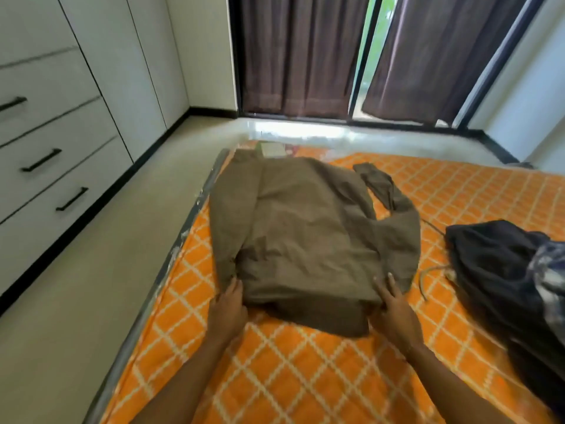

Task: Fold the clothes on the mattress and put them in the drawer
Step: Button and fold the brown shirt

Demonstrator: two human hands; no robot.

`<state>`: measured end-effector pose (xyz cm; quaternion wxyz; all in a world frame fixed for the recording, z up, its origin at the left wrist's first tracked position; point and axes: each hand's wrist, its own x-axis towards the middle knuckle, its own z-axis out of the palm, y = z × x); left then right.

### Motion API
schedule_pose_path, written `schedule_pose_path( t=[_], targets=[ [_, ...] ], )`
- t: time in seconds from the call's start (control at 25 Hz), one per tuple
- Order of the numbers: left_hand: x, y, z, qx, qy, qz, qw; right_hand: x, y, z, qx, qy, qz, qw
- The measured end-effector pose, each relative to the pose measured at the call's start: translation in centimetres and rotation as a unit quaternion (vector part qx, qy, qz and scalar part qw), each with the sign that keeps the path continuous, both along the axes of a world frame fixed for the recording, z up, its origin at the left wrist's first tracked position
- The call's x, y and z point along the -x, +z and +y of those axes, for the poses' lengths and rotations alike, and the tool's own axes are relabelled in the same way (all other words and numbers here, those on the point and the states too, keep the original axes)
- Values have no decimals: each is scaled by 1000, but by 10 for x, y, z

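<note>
Right now the brown shirt (308, 240) lies flat on the orange mattress (275, 377), near its left edge, collar end toward the window and the near end already doubled over toward the person. Long axis runs straight away from them. One sleeve (382, 188) trails off to the far right; the left side is tucked in along the body.

Left hand (227, 310) sits at the near-left corner of the folded end, fingers flat and apart, tips touching cloth. Right hand (394, 310) mirrors it at the near-right corner, fingers spread and pressing on the fold. Neither hand is clamped on anything; both look to be resting on or smoothing the fabric, no pinch visible.

Key relation: shirt lies directly ahead of both hands, centred between them, so both are equally near. My read is the next fold goes along the long axis, away from the person, and needs both corners lifted together or the stack skews. The loose right sleeve probably wants tucking first, and the right hand is the nearer one for that.

Dark clothes (504, 270) are heaped well to the right, unfolded. Drawers (61, 166) stand across the floor to the left, all closed. Early in the task, I'd say.
</note>
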<state>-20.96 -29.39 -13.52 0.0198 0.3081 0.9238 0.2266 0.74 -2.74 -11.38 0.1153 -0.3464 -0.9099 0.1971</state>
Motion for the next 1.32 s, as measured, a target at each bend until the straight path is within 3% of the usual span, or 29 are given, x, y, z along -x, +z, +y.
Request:
schedule_pose_path(
  t=[0.04,0.08,0.16,0.2,0.24,0.36,0.4,0.48,0.52,0.56,0.6,0.68,0.76,0.84,0.88,0.96,1.0,1.04,1.08,1.2,1.24,1.28,1.32],
  targets=[
    [-15,6,3,-105,52,-73,990,0,2,-10,53,-68,74,994],
    [-29,13,11,-220,135,-121,958,2,6,-19,99,-183,151,967],
    [-47,32,41,-387,331,-239,827,16,17,-34,229,-379,256,859],
    [-50,42,57,-434,379,-321,752,30,23,-41,335,-406,272,805],
    [-51,47,71,-460,396,-399,687,42,23,-46,426,-383,281,770],
    [-40,46,82,-442,395,-533,604,62,12,-42,543,-324,279,723],
    [-36,44,77,-451,378,-561,582,61,14,-41,586,-309,304,685],
    [-41,47,61,-502,323,-628,500,53,15,-46,680,-280,356,576],
    [-49,44,56,-513,303,-645,478,48,8,-52,718,-260,377,524],
    [-56,41,54,-504,293,-652,484,44,4,-58,739,-248,379,499],
    [-64,35,53,-483,289,-656,502,40,0,-65,749,-241,360,502],
    [-67,27,57,-415,284,-661,556,34,-5,-74,756,-229,323,522],
    [-67,24,57,-385,282,-669,570,29,-12,-71,727,-244,334,549],
    [-75,19,53,-403,264,-669,566,23,-27,-74,685,-240,333,602],
    [-82,16,50,-404,265,-642,595,19,-32,-81,657,-244,307,644],
    [-99,20,47,-348,235,-585,694,16,-32,-90,580,-232,253,739],
    [-108,22,45,-307,211,-572,731,15,-28,-92,566,-214,236,761],
    [-113,21,41,-271,210,-573,744,14,-24,-92,580,-199,218,759],
    [-119,23,35,-248,222,-589,736,11,-21,-92,607,-193,191,747],
    [-130,33,18,-304,283,-707,573,-3,-19,-94,687,-199,147,683],
    [-133,32,18,-322,299,-712,547,-7,-20,-98,714,-203,173,647],
    [-135,32,19,-333,316,-700,546,-11,-20,-101,736,-204,205,612],
    [-139,34,22,-326,328,-672,579,-13,-20,-105,749,-206,235,585]
  ],
)
